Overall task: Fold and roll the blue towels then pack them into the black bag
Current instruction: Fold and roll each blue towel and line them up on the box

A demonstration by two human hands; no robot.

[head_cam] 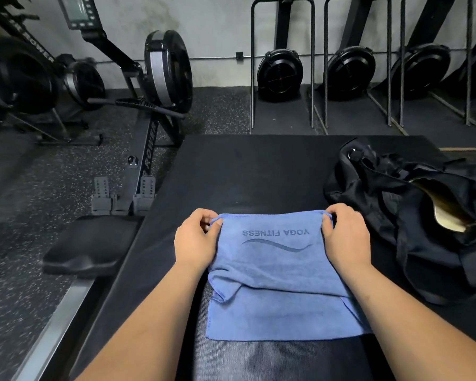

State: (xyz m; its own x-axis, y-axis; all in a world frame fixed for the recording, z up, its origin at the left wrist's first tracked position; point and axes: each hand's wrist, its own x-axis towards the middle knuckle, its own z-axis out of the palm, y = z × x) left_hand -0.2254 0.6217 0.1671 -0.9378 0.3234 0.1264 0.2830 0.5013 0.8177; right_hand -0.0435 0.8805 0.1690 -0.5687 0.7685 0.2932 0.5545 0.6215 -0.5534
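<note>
- Standing on the speckled rubber floor at far left is a black rowing machine with a round flywheel housing (167, 68). Its black moulded seat (91, 243) sits on the rail nearer in, just beside the left edge of the mat.
- A wide black padded mat (259, 171) fills the middle of the scene from near to far.
- The left hand (197, 243) pinches the far left corner of the towel, thumb and curled fingers closed on the cloth.
- The blue microfibre towel (275, 270) lies on the near middle of the mat, folded over itself. Its top layer carries the upside-down print "YOGA FITNESS" over a wavy line, and a lower layer sticks out toward the near edge.
- The right hand (345, 240) pinches the far right corner the same way, fingers curled round a small tuck of cloth.
- A crumpled black fabric duffel bag (412, 229) rests on the right of the mat, apart from the towel, its mouth gaping on a tan lining.
- Three more black rowers (280, 71) stand upright against the far wall.
</note>
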